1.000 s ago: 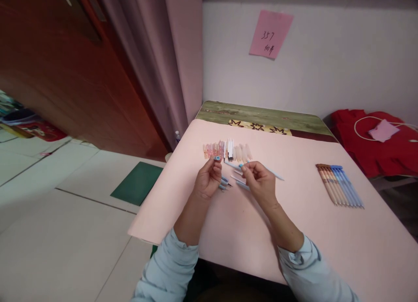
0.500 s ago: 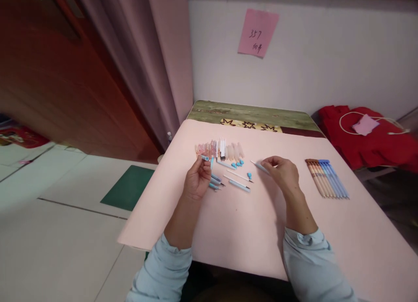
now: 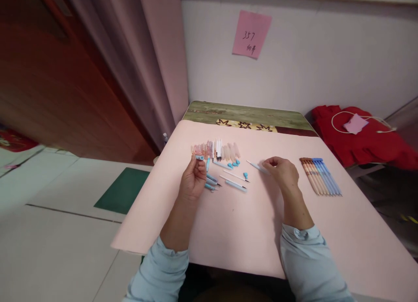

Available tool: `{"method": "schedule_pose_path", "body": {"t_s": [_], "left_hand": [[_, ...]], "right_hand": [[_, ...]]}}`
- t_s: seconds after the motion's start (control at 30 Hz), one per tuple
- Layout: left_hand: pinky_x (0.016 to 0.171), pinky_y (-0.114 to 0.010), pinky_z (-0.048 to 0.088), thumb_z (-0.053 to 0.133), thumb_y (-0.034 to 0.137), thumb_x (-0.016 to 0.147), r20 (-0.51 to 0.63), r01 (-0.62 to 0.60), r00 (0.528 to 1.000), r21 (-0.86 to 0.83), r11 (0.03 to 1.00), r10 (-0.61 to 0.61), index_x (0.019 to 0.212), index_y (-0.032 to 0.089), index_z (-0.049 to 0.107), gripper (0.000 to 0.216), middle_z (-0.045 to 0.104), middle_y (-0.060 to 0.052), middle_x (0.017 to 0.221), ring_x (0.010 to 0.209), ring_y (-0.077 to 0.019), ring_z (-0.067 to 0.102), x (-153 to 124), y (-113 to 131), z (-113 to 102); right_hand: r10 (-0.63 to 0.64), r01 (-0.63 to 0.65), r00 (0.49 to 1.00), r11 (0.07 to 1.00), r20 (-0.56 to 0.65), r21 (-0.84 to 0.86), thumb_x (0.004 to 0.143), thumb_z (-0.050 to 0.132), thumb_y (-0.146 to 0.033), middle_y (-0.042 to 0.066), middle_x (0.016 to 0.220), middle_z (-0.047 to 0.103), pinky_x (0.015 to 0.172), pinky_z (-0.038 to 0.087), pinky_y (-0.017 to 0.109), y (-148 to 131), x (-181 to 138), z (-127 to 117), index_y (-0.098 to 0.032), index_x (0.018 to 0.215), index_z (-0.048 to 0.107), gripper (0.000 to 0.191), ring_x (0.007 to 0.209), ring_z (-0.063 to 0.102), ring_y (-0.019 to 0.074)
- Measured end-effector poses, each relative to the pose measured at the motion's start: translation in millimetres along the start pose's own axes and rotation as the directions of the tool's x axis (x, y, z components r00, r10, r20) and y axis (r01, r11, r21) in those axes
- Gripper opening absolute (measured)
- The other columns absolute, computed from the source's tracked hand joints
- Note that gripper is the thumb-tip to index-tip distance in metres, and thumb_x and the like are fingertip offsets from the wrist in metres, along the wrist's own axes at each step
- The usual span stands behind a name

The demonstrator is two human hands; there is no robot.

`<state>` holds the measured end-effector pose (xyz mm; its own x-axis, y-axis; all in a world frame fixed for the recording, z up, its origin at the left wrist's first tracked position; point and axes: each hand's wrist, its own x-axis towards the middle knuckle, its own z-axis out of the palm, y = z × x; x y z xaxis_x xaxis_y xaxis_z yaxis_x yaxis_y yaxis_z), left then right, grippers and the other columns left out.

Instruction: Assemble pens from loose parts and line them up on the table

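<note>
My left hand [image 3: 193, 178] is closed on a short light-blue pen barrel [image 3: 199, 157], its hollow end facing right. My right hand [image 3: 281, 173] pinches a pale blue pen barrel [image 3: 260, 167], from whose left end a white refill tip sticks out. Between the hands lie a loose white refill [image 3: 232, 176], a translucent blue barrel [image 3: 235, 186] and several small blue pieces [image 3: 235, 164]. More blue pen parts [image 3: 210, 186] rest beside my left hand, partly covered by it. Behind them are a bunch of white refills [image 3: 218, 149], pinkish barrels [image 3: 202, 149] and pale clear parts [image 3: 230, 151].
A row of whole pens [image 3: 321, 176], brown-topped and blue-topped, lies at the right on the pink-covered table [image 3: 241, 236]. Beyond the table's right side is red cloth [image 3: 333, 119] with a white cable. A pink note [image 3: 251, 34] hangs on the wall.
The view has shifted slightly, so the scene sits a little further left. Both hands keep their hold on the same parts, with hardly any movement.
</note>
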<state>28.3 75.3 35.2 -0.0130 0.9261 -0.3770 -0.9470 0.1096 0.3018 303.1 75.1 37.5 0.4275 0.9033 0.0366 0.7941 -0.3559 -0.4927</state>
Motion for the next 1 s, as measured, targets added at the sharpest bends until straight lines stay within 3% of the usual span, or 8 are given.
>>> {"method": "schedule_pose_path", "body": {"t_s": [0.23,0.5,0.7,0.83,1.0], "left_hand": [[0.047,-0.006,0.044,0.043,0.018,0.099,-0.007,-0.027,1.000,-0.029,0.999,0.027,0.084,0.012,0.059,0.024,0.062,0.000,0.073,0.056,-0.0011,0.056,1.4,1.4,-1.0],[0.044,-0.007,0.043,0.043,0.019,0.099,-0.004,-0.023,1.000,-0.019,1.000,0.023,0.080,0.012,0.058,0.025,0.061,0.001,0.067,0.051,-0.0014,0.054,-0.6,-0.9,1.1],[0.045,-0.007,0.044,0.040,0.022,0.101,-0.021,0.008,1.000,-0.005,1.000,-0.008,0.081,0.009,0.059,0.030,0.064,-0.003,0.070,0.053,-0.0020,0.056,-2.0,-0.4,2.4],[0.047,-0.007,0.046,0.041,0.021,0.100,-0.025,0.006,1.000,0.025,1.000,-0.005,0.084,0.009,0.061,0.029,0.067,-0.004,0.072,0.053,-0.0020,0.058,-1.4,-1.0,1.0],[0.048,-0.008,0.048,0.047,0.020,0.098,-0.017,-0.009,1.000,0.064,0.998,0.010,0.082,0.009,0.063,0.025,0.068,-0.005,0.072,0.054,-0.0032,0.060,4.7,-4.3,-6.1]], "right_hand": [[-0.054,0.054,0.995,0.999,0.079,-0.004,0.073,0.060,-0.042,0.002,0.070,0.070,0.054,0.032,0.028,-3.7,-2.8,4.0,-0.026,0.073,0.073,0.021,0.061,0.057,0.0181],[0.045,-0.069,0.990,0.982,-0.137,-0.174,0.081,0.051,-0.042,0.012,0.084,0.072,0.060,0.034,0.032,17.5,11.7,2.8,-0.025,0.094,0.076,0.033,0.073,0.061,0.0246],[0.048,-0.047,0.999,0.986,0.001,-0.162,0.083,0.049,-0.051,0.007,0.080,0.072,0.060,0.036,0.031,11.0,9.1,4.8,-0.028,0.091,0.075,0.036,0.076,0.062,0.0245],[-0.022,0.042,0.991,0.988,0.131,-0.150,0.072,0.061,-0.057,0.003,0.080,0.072,0.058,0.037,0.030,5.7,6.3,8.1,-0.029,0.083,0.074,0.033,0.072,0.062,0.0219],[-0.073,0.095,0.991,0.975,0.112,-0.199,0.070,0.064,-0.048,0.005,0.072,0.070,0.055,0.034,0.030,9.6,7.7,16.4,-0.026,0.075,0.073,0.024,0.066,0.060,0.0213]]}}
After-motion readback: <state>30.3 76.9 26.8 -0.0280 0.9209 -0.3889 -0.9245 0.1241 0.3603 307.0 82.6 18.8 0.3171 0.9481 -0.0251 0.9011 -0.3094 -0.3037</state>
